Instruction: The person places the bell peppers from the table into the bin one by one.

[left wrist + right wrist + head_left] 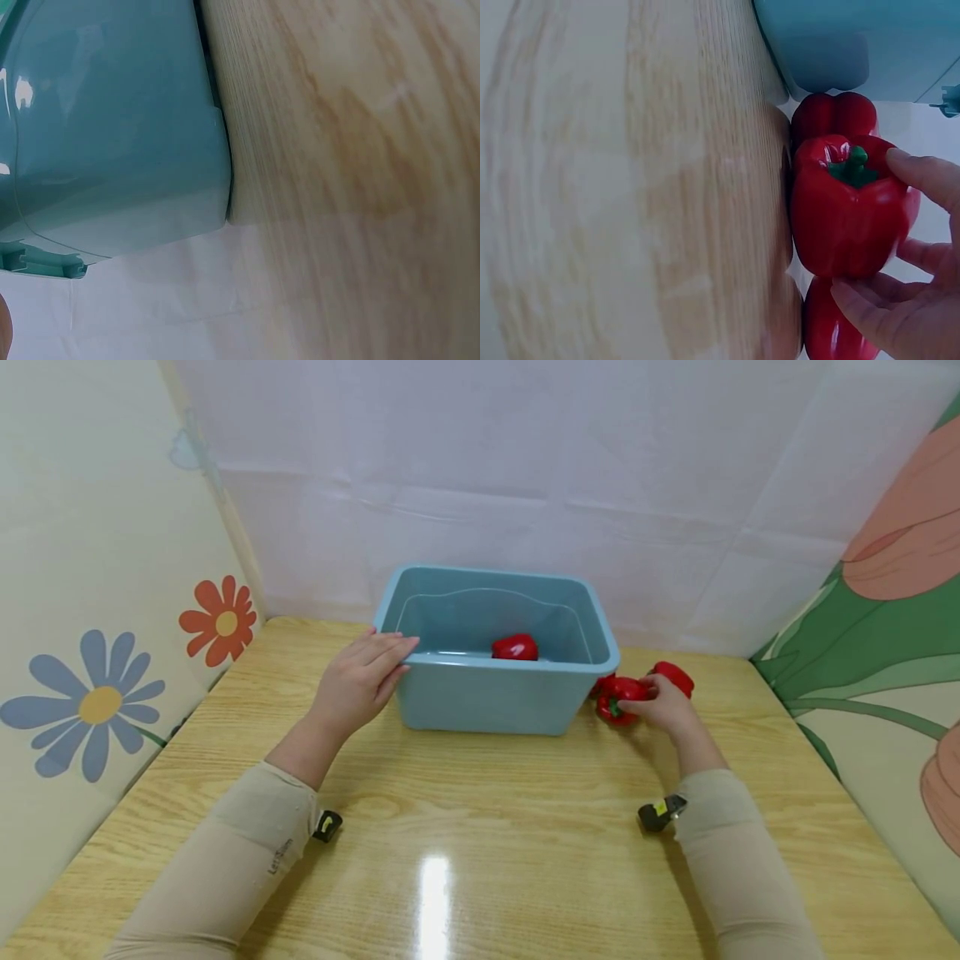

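A light blue plastic bin (480, 697) stands on the table with one red bell pepper (515, 647) lying inside. My left hand (358, 681) rests on the bin's front left corner, its fingers extended over the rim. To the right of the bin, my right hand (666, 706) holds another red bell pepper (847, 217) between thumb and fingers; its green stem faces the wrist camera. Behind that pepper, by the bin wall, is a further red pepper (832, 112). One more red pepper (672, 677) lies on the other side, partly hidden by the right hand.
The wooden table (510, 827) stretches out in front of the bin. A white sheet (487, 485) hangs close behind it. Flower-printed panels (97, 577) border the table on the left and right.
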`<state>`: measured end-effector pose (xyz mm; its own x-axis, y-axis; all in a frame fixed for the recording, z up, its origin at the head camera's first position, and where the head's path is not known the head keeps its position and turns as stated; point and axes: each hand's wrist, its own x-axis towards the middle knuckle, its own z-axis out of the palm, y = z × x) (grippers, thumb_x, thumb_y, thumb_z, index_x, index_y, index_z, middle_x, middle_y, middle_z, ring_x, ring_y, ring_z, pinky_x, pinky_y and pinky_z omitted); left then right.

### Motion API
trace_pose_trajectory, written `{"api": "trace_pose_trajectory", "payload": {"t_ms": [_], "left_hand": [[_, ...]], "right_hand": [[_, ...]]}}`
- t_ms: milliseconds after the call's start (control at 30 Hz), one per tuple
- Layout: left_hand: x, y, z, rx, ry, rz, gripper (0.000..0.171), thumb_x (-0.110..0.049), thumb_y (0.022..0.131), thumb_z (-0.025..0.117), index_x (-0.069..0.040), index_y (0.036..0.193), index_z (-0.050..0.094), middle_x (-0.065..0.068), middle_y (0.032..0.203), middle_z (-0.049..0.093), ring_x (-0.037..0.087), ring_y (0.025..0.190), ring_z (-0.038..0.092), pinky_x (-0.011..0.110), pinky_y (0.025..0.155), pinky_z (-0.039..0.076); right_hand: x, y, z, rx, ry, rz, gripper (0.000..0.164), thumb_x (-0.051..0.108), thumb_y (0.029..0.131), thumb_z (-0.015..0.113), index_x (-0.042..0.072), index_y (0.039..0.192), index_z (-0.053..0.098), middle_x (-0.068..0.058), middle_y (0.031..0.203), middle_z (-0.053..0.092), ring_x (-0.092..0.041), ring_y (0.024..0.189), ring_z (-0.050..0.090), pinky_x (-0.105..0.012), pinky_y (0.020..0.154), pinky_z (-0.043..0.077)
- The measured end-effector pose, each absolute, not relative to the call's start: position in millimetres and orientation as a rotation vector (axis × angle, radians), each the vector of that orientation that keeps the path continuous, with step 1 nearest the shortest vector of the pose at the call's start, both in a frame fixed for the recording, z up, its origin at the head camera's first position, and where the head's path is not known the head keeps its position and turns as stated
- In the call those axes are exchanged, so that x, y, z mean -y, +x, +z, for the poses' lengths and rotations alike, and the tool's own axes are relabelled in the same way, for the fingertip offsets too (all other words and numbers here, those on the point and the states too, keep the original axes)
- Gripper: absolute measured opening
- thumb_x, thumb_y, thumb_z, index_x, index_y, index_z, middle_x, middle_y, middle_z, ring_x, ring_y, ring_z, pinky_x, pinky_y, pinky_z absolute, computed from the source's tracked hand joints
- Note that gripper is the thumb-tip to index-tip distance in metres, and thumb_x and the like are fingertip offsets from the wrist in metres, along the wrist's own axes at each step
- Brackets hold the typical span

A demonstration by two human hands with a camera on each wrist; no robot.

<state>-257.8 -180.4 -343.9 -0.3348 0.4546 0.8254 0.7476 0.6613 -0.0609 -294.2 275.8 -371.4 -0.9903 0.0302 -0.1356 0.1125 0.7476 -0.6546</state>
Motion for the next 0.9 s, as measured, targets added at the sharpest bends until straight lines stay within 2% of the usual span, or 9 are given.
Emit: {"api": "trace_pose_trajectory", "payload": {"t_ms": [433,900], "left_hand": [[180.3,-257.6,-343.9,1.994,-0.931,-0.423,0.037,-0.013,0.083,0.065,-0.004,0.119,0.061,0.01,0.115,0.062,0.027,0.108,0.056,0.044,0.103,0.035],[180.8,-257.8,-345.2,1.995,-0.932,-0.426,0.04,-0.012,0.082,0.065,-0.005,0.121,0.06,0.009,0.116,0.062,0.027,0.109,0.056,0.045,0.103,0.035]], "right_hand": [[-275.1,-294.0,-376.8,-2.85,0.147,-1.119,0.074,0.042,0.076,0.071,0.002,0.129,0.039,-0.024,0.126,0.045,-0.037,0.113,0.044,-0.049,0.093,0.041],[-277.4,-290.9,-375.0,-2.904,0.134,-1.095,0.076,0.048,0.075,0.07,0.002,0.127,0.04,-0.024,0.126,0.046,-0.038,0.112,0.044,-0.049,0.093,0.042]]}}
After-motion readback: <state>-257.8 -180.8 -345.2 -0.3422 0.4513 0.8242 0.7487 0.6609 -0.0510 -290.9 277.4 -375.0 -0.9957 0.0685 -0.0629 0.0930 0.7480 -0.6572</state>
